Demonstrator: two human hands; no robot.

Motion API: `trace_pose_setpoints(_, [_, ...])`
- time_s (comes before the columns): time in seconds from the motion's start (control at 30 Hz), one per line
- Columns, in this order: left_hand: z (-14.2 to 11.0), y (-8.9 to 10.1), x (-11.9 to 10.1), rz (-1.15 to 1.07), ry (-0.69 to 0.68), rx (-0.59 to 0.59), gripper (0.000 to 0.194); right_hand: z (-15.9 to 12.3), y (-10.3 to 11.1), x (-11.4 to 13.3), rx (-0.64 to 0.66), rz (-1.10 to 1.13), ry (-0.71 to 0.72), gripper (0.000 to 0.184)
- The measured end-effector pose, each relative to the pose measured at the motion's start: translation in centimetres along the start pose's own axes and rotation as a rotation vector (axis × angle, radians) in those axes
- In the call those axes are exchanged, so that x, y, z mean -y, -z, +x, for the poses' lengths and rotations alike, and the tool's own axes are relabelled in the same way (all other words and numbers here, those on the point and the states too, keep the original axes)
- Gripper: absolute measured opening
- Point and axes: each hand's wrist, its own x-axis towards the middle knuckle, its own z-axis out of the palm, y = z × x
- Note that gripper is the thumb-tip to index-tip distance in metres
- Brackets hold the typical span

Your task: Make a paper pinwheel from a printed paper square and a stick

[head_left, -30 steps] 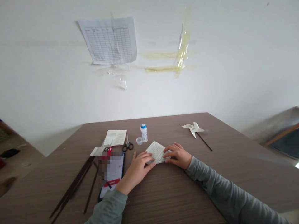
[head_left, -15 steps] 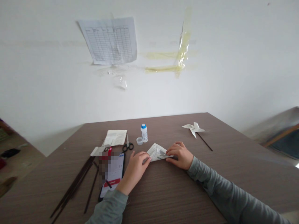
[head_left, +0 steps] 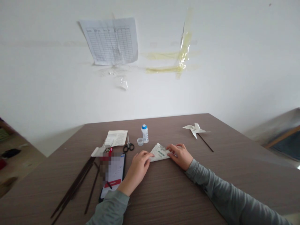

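A printed paper [head_left: 159, 152], folded into a triangle, lies on the brown table [head_left: 164, 193] between my hands. My left hand [head_left: 137, 169] presses its left corner with the fingertips held together. My right hand [head_left: 180, 155] presses the paper's right side, fingers curled down onto it. Both sleeves are grey-green.
Behind the paper stand a small white bottle with a blue cap [head_left: 144, 133] and a loose cap [head_left: 140, 141]. Scissors [head_left: 128, 146] and folded sheets [head_left: 116, 138] lie to the left, then a phone [head_left: 112, 175] and dark sticks [head_left: 77, 184]. A finished paper pinwheel [head_left: 195, 130] lies at the right rear.
The paper went from a wider open shape to a flatter folded triangle. Both hands slid slightly further along it, pressing the fold down.
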Motion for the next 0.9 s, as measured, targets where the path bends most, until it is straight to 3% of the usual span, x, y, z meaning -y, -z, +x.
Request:
trace_pose_setpoints(0.23, [-0.1,-1.0,0.8,0.068,-0.050,-0.063,0.044,-0.7,-0.4,-0.1,-0.112,-0.118,0.148,0.020])
trace_pose_setpoints(0.57, [-0.3,-0.6,-0.5,0.236,0.004,0.000,0.047,-0.8,-0.1,0.7,-0.066,-0.202,0.074,0.025])
trace_pose_setpoints(0.9, [-0.3,-0.5,-1.4,0.251,0.070,0.007,0.043,-0.8,-0.2,0.8,-0.065,-0.255,0.068,0.028])
